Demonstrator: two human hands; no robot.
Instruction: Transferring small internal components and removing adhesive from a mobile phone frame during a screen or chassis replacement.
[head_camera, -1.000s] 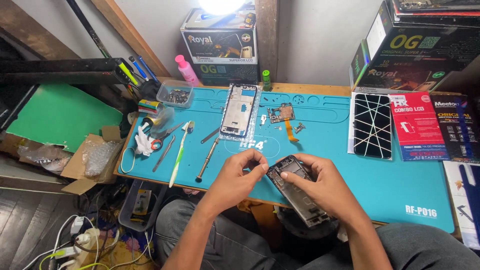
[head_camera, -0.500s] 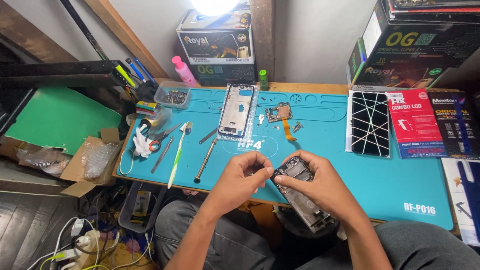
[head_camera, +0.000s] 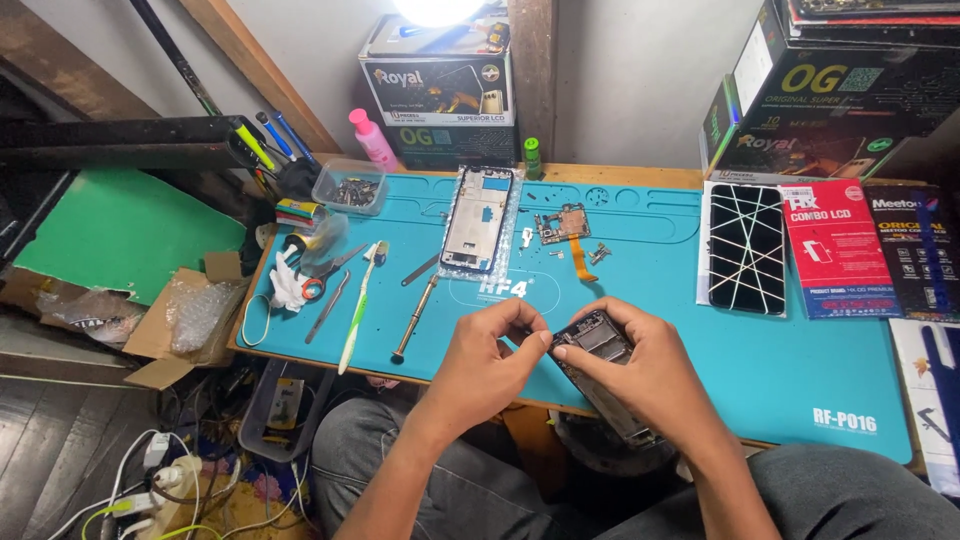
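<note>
Both hands meet above the near edge of the turquoise rubber work mat (head_camera: 700, 370). My right hand (head_camera: 655, 375) cups the dark opened phone body (head_camera: 600, 345), fingers curled around it; my left hand (head_camera: 490, 365) pinches at its top corner.

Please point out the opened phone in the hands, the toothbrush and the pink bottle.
opened phone (head_camera: 597, 340), head view, on its exposed inner top part.
toothbrush (head_camera: 356, 310), head view, on the handle's middle.
pink bottle (head_camera: 374, 143), head view, on its body.
</note>
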